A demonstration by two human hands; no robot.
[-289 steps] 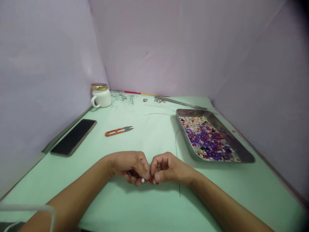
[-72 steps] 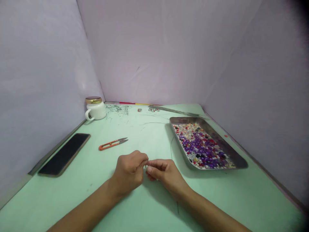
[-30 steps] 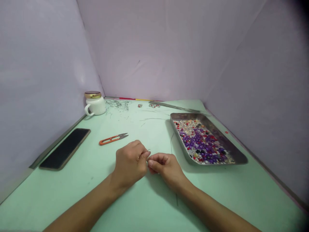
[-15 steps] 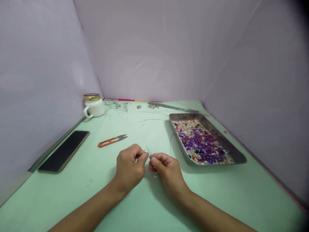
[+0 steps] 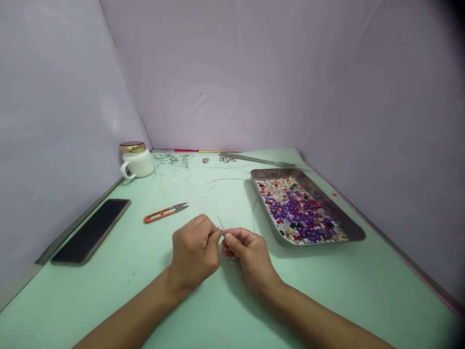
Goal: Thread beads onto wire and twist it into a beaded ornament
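Thumb and forefinger of my left hand (image 5: 196,249) are pinched at a thin dark wire (image 5: 220,223), whose free ends stick up between the hands. My right hand (image 5: 249,257) is closed too, its fingertips against the same wire and almost touching the left ones. Something small with red in it shows partly under the right fingers; most of it is hidden. Left of my hands lie orange thread snips (image 5: 165,213), blades pointing right. To the right stands a metal tray (image 5: 281,241) of mixed beads (image 5: 301,213), many purple, others red, black, white and gold.
A phone (image 5: 92,230) lies at the left. Behind it stands a white mug (image 5: 138,164) with a gold lid. Along the back are wire scraps (image 5: 172,159), small beaded pieces (image 5: 227,159) and a bundle of long wires (image 5: 257,160). Walls enclose three sides.
My hands have come closer together, and the wire ends now cross between the fingertips. The whole view has shifted slightly; the snips, tray and phone keep their places on the table.
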